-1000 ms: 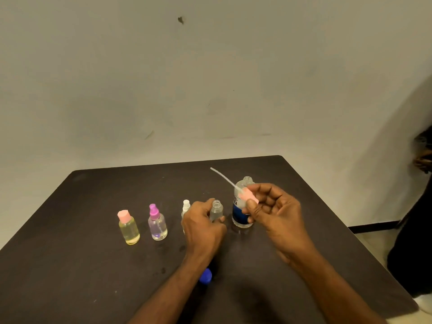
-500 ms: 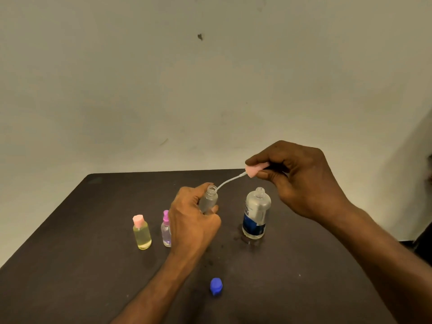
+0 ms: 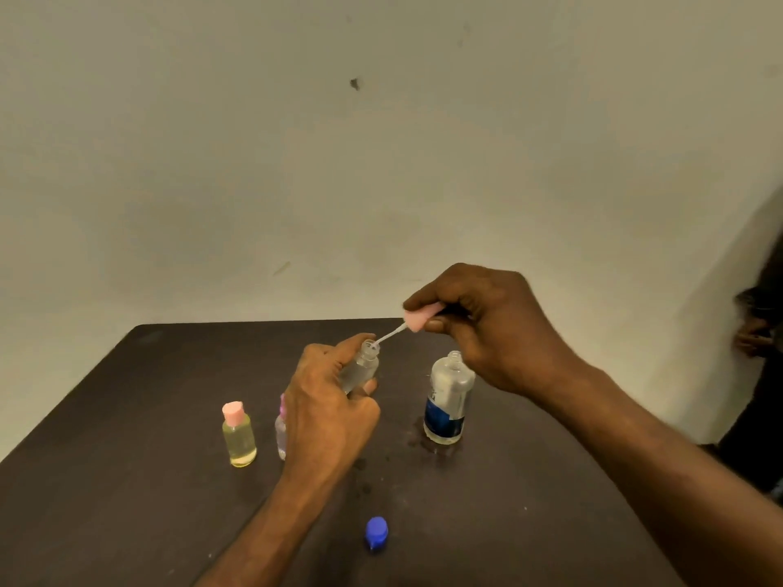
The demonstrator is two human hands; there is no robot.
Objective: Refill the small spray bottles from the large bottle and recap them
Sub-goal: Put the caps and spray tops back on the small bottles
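Yellow bottle [image 3: 239, 438], blue cap [image 3: 376, 532] nearby; left hand [image 3: 328, 410] hides pink-topped bottle [image 3: 281, 430].

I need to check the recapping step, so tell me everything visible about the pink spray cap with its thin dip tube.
The pink spray cap is a small, matte, plastic-looking piece pinched between the thumb and fingers of the right hand, held in the air above the dark table. A thin, translucent white dip tube slants down and left from it, its tip at the open mouth of the small clear bottle, which the left hand grips tilted. The cap is not yet seated.
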